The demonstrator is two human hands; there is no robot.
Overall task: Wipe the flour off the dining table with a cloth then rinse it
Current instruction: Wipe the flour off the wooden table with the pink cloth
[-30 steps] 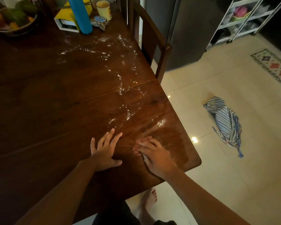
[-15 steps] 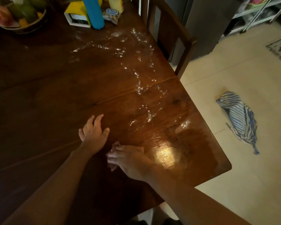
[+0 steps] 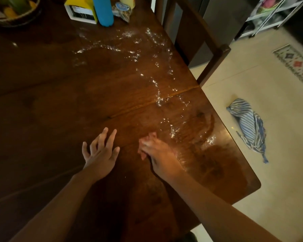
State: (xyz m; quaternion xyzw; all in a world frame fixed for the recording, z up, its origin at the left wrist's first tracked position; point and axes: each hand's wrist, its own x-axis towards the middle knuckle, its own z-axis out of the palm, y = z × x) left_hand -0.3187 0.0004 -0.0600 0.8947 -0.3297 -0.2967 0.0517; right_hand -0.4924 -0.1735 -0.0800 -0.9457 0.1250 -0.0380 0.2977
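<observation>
The dark wooden desk (image 3: 51,110) is carrying a trail of flour (image 3: 157,100) that is running from its far side down to just beyond the right hand (image 3: 160,154). The left hand (image 3: 101,152) is resting flat, fingers spread wide, holding nothing. The right hand is pressing palm-down on a pale pinkish cloth (image 3: 143,142) that is peeking out under its fingertips; whether the fingers are gripping it, I cannot tell.

Blue bottle (image 3: 103,11) beside yellow box (image 3: 80,13)
</observation>
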